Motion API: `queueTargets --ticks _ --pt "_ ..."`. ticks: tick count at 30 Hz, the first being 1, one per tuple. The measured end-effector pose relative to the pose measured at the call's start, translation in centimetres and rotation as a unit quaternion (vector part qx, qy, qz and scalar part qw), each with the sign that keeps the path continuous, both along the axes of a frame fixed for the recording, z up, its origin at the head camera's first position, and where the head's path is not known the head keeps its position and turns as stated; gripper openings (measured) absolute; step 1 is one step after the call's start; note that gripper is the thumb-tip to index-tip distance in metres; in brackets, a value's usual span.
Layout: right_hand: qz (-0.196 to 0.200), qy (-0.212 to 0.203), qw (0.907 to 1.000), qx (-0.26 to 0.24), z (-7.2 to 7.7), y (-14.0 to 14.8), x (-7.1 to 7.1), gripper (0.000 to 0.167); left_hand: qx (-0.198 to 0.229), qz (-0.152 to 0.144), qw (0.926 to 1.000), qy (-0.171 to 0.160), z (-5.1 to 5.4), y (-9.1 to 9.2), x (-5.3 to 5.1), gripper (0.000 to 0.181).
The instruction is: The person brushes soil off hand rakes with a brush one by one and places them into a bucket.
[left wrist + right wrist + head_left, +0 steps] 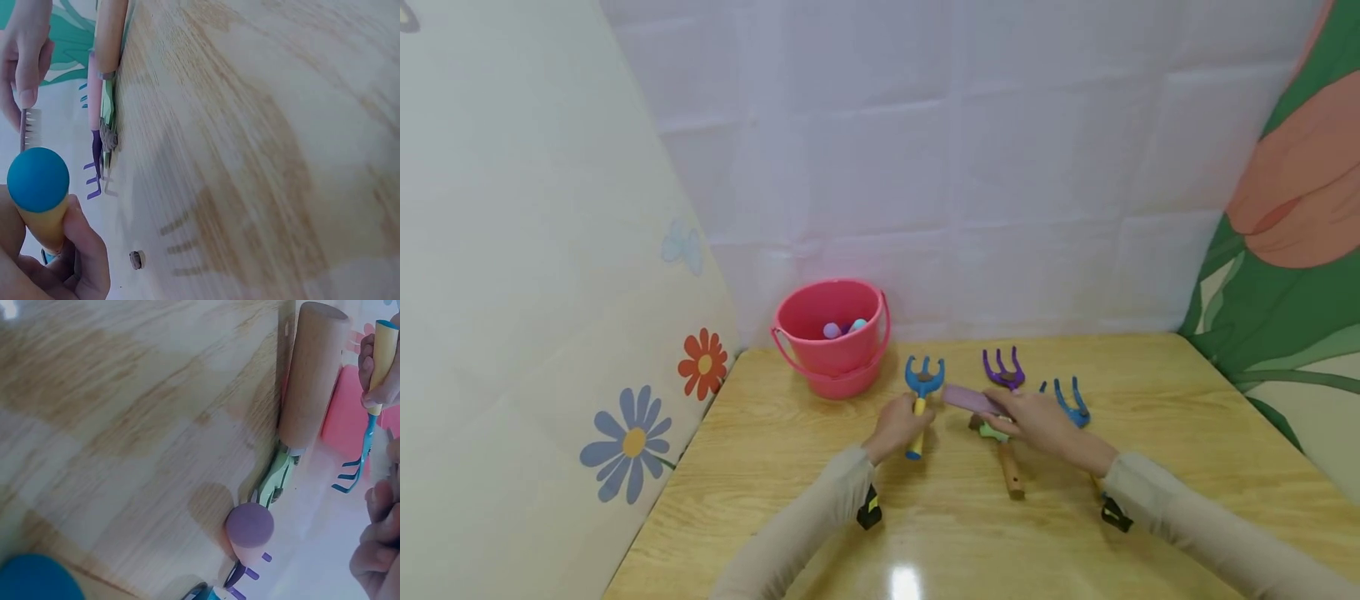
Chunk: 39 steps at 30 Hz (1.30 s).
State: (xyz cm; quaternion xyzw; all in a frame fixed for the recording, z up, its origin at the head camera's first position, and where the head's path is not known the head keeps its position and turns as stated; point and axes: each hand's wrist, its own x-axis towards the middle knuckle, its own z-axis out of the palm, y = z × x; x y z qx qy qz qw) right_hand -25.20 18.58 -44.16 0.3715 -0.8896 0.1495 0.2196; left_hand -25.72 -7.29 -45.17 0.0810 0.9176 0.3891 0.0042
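Observation:
My left hand (898, 427) grips the yellow handle of a small garden rake (925, 380) with blue tines pointing away from me. In the left wrist view the blue end cap (39, 180) of that handle faces the camera. To the right, my right hand (1045, 425) holds a flat purple brush (966, 398) near the rake. Its pale bristles (34, 128) show in the left wrist view. Below the right hand lie a green tool with a wooden handle (1011, 473) and a purple rake (1002, 367); brown clumps cling to the green tool.
A pink bucket (842, 367) with several small balls (832, 331) inside stands at the back left. Another blue rake (1077, 410) lies right of the purple one, partly behind the right hand. A small brown lump (135, 260) sits on the wooden table (760, 467).

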Motion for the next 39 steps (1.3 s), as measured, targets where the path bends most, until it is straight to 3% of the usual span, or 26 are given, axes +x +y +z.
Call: queueTargets --ticks 6,13,26,35,39 --pt "0.009 -0.009 0.9998 -0.017 0.0 -0.6 0.1 0.032 0.000 -0.009 1.0000 -0.003 -0.3 -0.1 0.3 0.016" --pt "-0.007 -0.026 0.9996 -0.013 0.2 -1.0 -0.1 0.020 0.012 -0.009 0.9998 -0.010 -0.3 -0.1 0.5 0.021" --pt "-0.020 -0.044 0.9988 -0.007 0.4 -1.4 -0.1 0.022 0.006 -0.020 0.9996 -0.020 -0.5 0.0 1.0 0.023" --pt "0.014 -0.048 0.9986 -0.020 0.4 -2.1 0.0 0.017 -0.004 -0.039 0.9991 -0.015 -0.5 0.3 1.2 0.023" --pt "0.009 -0.064 0.9977 -0.021 0.5 -2.3 -0.1 0.018 0.003 -0.045 0.9989 -0.013 -0.3 0.6 1.4 0.023"
